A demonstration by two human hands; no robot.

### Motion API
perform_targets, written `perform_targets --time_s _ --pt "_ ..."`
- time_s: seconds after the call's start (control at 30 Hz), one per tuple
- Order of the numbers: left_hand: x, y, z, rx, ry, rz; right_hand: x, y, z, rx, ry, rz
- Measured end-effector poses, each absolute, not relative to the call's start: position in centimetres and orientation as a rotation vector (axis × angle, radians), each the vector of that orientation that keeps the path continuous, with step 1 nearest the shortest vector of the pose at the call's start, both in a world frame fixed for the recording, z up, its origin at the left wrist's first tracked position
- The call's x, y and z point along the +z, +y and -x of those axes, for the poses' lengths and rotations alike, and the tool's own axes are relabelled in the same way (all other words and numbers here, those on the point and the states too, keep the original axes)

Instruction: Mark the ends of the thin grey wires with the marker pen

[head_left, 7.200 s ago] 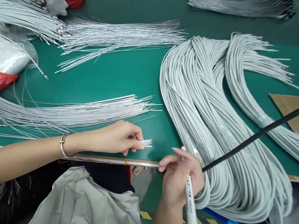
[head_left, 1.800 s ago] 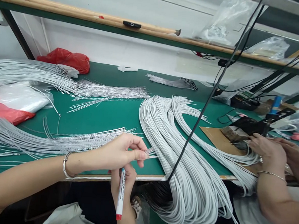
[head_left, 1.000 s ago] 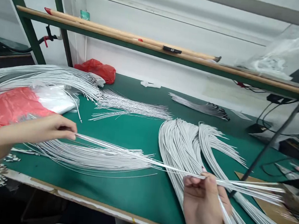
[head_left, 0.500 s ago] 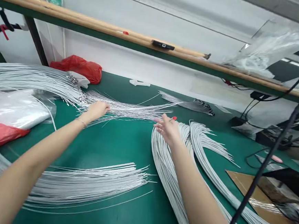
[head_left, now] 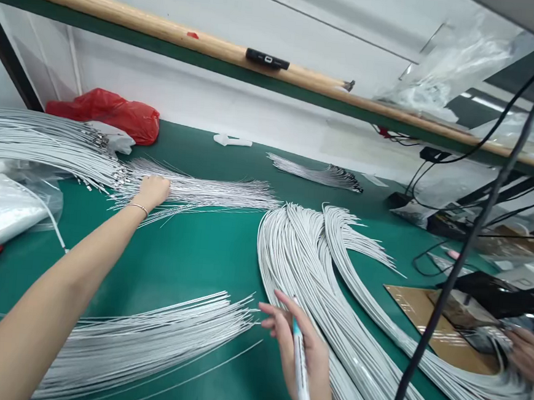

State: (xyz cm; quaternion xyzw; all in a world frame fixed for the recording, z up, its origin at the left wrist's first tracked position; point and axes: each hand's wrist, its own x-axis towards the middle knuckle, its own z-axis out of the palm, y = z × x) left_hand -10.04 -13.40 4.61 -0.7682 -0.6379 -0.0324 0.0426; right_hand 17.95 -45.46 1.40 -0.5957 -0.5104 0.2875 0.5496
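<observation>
My left hand (head_left: pixel 155 190) is closed at the left part of a pile of thin silvery wires (head_left: pixel 221 193), on the far side of the green table. Its fingertips are hidden among them. Nearer to me, my right hand (head_left: pixel 304 345) holds a white marker pen (head_left: pixel 300 369) with a blue-green band and a red end, its fingers partly spread. That hand lies over the edge of a thick bundle of pale grey cables (head_left: pixel 290 257). Just left of it are the ends of another bundle of grey cables (head_left: pixel 168 334).
Black-tipped wires (head_left: pixel 318 172) lie at the back. A red bag (head_left: pixel 110 112) and a clear plastic bag (head_left: pixel 12 204) are on the left. A black cable (head_left: pixel 450 279) hangs down at right, before cardboard (head_left: pixel 418 304). Another person's hand (head_left: pixel 529 356) touches cables at the right edge.
My right hand has drawn back toward me, bringing the marker pen into full view. My left hand stays at the wire pile; the wires that stretched rightward from it now lie flat. The view has shifted right.
</observation>
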Motion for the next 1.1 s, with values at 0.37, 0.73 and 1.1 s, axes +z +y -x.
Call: perform_targets --time_s 0.37,0.73,1.1 --pt "5.3 -33.5 10.0 0.322 -1.407 2.984 -4.8 -55.4 -18.1 0.360 -1.352 1.565" --pt "2.2 -43.0 10.6 0.135 -1.330 2.969 -6.4 -56.0 -17.6 0.246 -1.250 1.523" --pt "0.5 -44.4 10.0 -0.007 -1.262 2.849 -7.2 -56.1 -18.0 0.277 -1.264 1.511"
